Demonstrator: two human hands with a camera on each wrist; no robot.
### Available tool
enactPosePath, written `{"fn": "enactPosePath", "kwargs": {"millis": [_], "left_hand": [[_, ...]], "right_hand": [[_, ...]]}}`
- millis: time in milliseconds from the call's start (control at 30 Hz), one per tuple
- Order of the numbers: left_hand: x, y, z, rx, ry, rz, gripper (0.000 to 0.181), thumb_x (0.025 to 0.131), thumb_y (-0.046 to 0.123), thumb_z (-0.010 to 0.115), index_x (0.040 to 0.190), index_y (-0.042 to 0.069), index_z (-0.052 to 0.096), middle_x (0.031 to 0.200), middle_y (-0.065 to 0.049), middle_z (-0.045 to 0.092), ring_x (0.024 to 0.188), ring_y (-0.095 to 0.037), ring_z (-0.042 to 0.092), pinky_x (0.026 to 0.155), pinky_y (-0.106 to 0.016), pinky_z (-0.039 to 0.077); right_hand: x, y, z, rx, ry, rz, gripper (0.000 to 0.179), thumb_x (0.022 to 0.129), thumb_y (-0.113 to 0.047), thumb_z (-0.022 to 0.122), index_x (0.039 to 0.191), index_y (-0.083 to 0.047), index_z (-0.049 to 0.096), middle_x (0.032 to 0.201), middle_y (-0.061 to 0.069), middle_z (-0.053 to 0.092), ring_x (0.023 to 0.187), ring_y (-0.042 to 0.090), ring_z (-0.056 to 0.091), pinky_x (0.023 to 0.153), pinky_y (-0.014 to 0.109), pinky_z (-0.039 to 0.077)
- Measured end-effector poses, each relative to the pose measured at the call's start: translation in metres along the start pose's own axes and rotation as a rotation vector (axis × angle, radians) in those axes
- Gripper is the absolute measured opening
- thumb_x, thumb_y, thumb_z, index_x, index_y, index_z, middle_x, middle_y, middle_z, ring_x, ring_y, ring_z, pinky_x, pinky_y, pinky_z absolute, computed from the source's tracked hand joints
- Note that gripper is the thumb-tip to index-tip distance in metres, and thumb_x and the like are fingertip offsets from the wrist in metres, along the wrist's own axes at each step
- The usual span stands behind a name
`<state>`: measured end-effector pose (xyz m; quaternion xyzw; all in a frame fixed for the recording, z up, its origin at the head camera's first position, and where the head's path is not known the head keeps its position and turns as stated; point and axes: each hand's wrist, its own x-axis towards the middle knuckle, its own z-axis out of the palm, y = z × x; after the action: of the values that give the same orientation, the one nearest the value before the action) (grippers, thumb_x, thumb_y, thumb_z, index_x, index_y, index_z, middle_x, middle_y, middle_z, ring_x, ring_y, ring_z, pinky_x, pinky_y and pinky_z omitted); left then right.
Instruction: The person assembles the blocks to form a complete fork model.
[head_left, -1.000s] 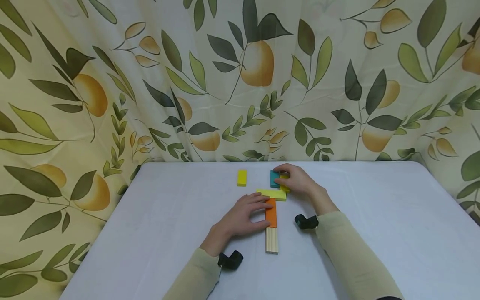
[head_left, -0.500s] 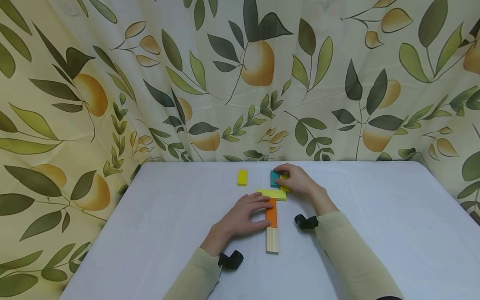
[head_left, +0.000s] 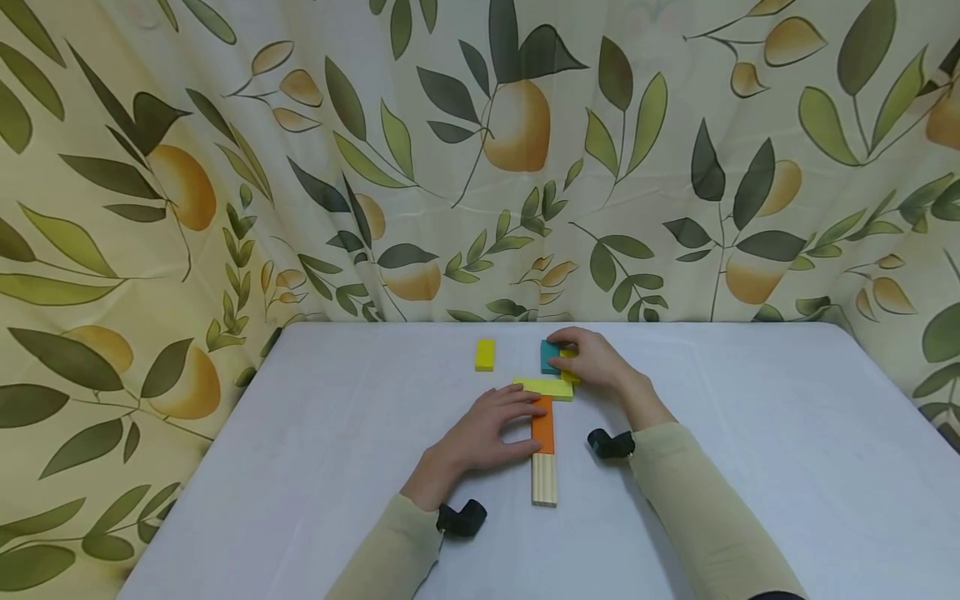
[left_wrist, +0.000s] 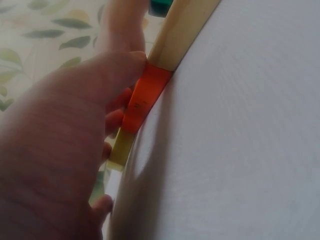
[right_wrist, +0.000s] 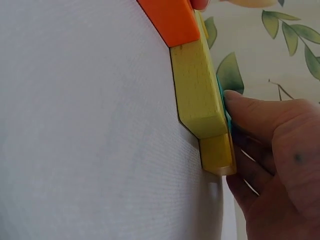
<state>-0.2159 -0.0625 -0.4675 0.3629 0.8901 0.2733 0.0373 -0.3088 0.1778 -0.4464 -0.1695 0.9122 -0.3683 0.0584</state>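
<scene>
My left hand rests its fingertips on the orange block, its fingers spread and only slightly bent. Its thumb touches near the seam with a plain wooden block, which lies end to end with the orange one. Crosswise at the orange block's far end lies a yellow-green block. Beyond it, my right hand pinches a teal block between thumb and index finger. A yellow block sits beside the teal one, partly hidden by that hand in the head view.
Another yellow block lies apart, at the left near the far edge of the white table. A patterned curtain hangs behind the table. Black wrist cameras sit at both cuffs.
</scene>
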Motion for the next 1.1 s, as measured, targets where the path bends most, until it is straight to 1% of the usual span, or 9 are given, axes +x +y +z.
{"fn": "enactPosePath", "kwargs": {"millis": [233,433,667,933,1100], "left_hand": [[0.0004,-0.0013,0.001,-0.009,-0.01,-0.006,0.047,0.097,0.044,0.065,0.138,0.022,0.064,0.151,0.008,0.049,0.148,-0.016,0.027,0.122,-0.043,0.017],[0.001,-0.0023,0.0019,-0.015,-0.007,-0.004,0.047,0.096,0.044,0.065,0.138,0.023,0.064,0.15,0.009,0.049,0.148,-0.015,0.028,0.122,-0.044,0.017],[0.0009,-0.0025,0.0011,-0.015,-0.005,0.003,0.047,0.096,0.043,0.066,0.138,0.022,0.064,0.15,0.008,0.05,0.148,-0.016,0.028,0.122,-0.044,0.017],[0.0011,-0.002,0.0003,-0.013,-0.011,0.004,0.047,0.096,0.044,0.066,0.138,0.021,0.064,0.15,0.008,0.05,0.148,-0.016,0.028,0.122,-0.043,0.017],[0.0008,-0.0019,-0.0001,-0.016,-0.011,0.004,0.047,0.096,0.043,0.066,0.138,0.021,0.064,0.15,0.007,0.05,0.148,-0.016,0.028,0.122,-0.043,0.017]], "right_hand": [[0.0008,-0.0001,0.0012,0.0,-0.003,0.02,0.045,0.096,-0.017,0.07,0.136,0.001,0.06,0.138,0.022,0.057,0.128,0.04,0.049,0.113,0.058,0.032],[0.0013,0.0002,0.0012,-0.001,-0.002,0.003,0.044,0.096,-0.016,0.069,0.135,0.002,0.06,0.137,0.023,0.057,0.128,0.04,0.05,0.113,0.058,0.032],[0.0029,-0.0018,0.002,-0.006,-0.005,0.011,0.045,0.096,-0.017,0.07,0.135,0.002,0.06,0.137,0.022,0.057,0.127,0.04,0.051,0.113,0.057,0.033],[0.0048,-0.0038,0.0029,-0.023,-0.024,0.003,0.046,0.095,-0.02,0.072,0.134,0.001,0.061,0.135,0.021,0.059,0.124,0.039,0.052,0.112,0.058,0.034],[0.0036,-0.0063,0.0026,-0.026,-0.035,0.002,0.046,0.095,-0.02,0.072,0.134,0.001,0.061,0.137,0.021,0.057,0.126,0.04,0.05,0.112,0.059,0.033]]}}
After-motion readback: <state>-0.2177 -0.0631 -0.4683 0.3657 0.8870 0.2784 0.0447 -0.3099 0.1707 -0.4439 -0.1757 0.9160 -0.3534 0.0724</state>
